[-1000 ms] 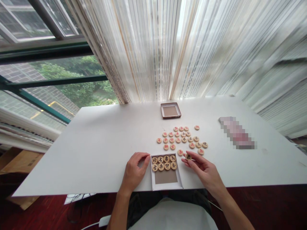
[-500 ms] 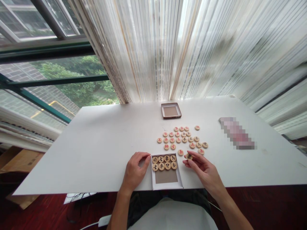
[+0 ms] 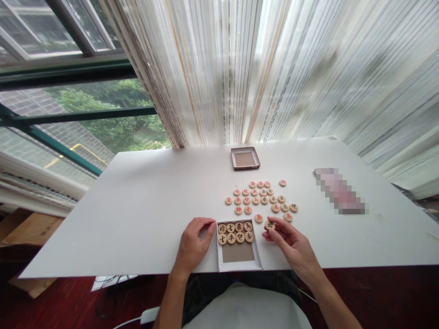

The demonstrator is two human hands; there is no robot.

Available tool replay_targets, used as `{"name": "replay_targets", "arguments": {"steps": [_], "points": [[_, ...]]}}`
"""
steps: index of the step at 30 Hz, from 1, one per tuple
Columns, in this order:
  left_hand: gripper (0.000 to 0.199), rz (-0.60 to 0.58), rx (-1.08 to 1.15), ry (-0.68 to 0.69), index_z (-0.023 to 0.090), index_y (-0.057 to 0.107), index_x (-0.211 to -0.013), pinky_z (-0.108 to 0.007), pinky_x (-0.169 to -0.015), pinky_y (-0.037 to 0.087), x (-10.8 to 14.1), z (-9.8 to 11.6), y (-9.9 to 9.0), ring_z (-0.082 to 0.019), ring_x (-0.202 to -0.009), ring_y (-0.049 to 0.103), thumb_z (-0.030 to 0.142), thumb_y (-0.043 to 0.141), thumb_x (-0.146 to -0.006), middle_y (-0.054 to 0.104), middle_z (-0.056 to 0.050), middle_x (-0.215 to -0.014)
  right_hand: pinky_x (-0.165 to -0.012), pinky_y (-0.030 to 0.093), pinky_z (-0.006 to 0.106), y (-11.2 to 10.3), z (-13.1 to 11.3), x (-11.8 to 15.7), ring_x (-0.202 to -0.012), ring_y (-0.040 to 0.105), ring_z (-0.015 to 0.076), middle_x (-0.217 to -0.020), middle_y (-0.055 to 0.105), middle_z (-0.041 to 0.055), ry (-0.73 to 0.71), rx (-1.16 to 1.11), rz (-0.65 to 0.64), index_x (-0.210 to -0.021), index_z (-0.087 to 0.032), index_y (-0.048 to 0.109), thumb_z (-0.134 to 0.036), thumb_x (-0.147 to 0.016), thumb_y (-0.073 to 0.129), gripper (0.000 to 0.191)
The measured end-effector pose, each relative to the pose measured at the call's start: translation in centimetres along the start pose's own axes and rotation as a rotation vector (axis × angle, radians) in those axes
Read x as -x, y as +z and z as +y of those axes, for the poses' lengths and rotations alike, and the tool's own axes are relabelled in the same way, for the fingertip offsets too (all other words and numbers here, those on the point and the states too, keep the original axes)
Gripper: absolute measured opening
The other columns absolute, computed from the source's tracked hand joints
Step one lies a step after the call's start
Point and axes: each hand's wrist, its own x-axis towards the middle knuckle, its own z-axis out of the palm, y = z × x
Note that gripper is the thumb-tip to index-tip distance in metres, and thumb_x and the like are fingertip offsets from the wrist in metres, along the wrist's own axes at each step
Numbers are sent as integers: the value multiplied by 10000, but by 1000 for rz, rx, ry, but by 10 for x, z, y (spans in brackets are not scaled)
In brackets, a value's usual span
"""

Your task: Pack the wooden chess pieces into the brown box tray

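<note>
A shallow white box [image 3: 237, 266] lies at the table's front edge, with two rows of round wooden pieces with black characters [image 3: 231, 238] in its upper half. Its lower half shows a bare grey-brown bottom. My left hand [image 3: 195, 242] pinches the box's upper left corner between thumb and fingers. To the right of the box, my right hand [image 3: 291, 240] holds a round piece with a black character [image 3: 270, 225] between thumb and fingertips. Beyond the hands, several loose pieces with red [image 3: 255, 200] or black characters [image 3: 273, 199] lie face up in uneven rows.
An open box lid [image 3: 245, 159] lies farther back on the white table [image 3: 147, 205]. A blurred pinkish object [image 3: 339, 191] rests at the right. String curtains [image 3: 219, 73] hang behind the table, beside a window on the left.
</note>
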Motion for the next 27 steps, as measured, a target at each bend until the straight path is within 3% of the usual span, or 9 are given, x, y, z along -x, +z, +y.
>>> {"name": "replay_targets", "arguments": {"steps": [17, 27], "points": [[150, -4, 15, -24, 230, 702, -979, -344, -854, 547, 0, 1, 0, -209, -931, 670, 321, 585, -954, 720, -50, -977, -914, 589, 343, 0, 5, -1, -962, 704, 219, -1062, 715, 66, -63, 14, -2, -1107, -224, 677, -392, -855, 745, 311], [148, -15, 15, -26, 226, 692, -983, -352, -865, 528, 1, -1, 1, -205, -934, 653, 320, 579, -963, 707, -48, -976, -850, 540, 276, 17, -6, 4, -923, 629, 175, -1010, 618, 32, -200, 37, -62, -1014, -238, 655, -318, -880, 721, 169]]}}
